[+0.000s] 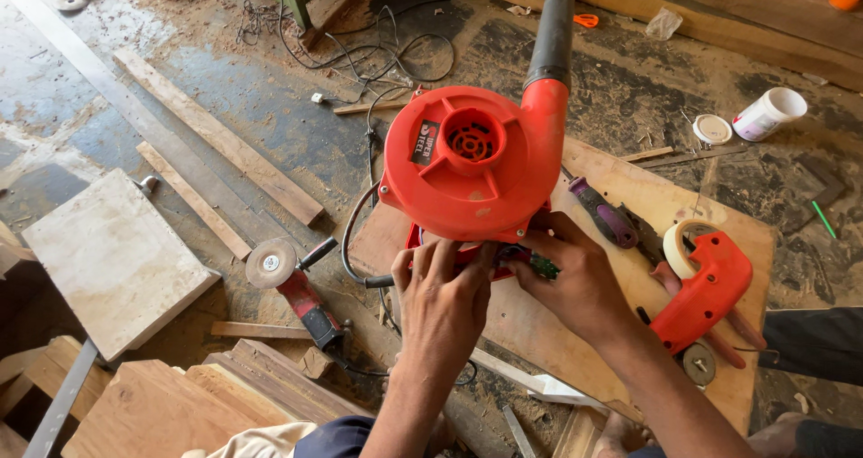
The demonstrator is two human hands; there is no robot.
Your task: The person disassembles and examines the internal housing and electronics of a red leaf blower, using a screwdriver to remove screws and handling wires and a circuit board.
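Head view: red plastic blower (472,161), round snail-shaped housing, stands on a plywood board (629,197) on the floor. Its long axis runs away from the person; black nozzle (553,26) points to the far side. Left hand (442,292) and right hand (575,278) both grip closed at the housing's near underside, fingers pinching small parts there. Loose red handle shell (706,287) lies right, angle grinder (292,283) left.

Red tools on pale wood, seen from above

We see a bright red blower (472,161) with a dark grey nozzle (552,26); right of the blower lie a purple-handled screwdriver (604,212), a red handle shell (706,287) and cream tape roll (680,247), a white tub (769,113) beyond; left of it, a red-bodied grinder (301,294) on the grey, sawdust-speckled floor (243,89).
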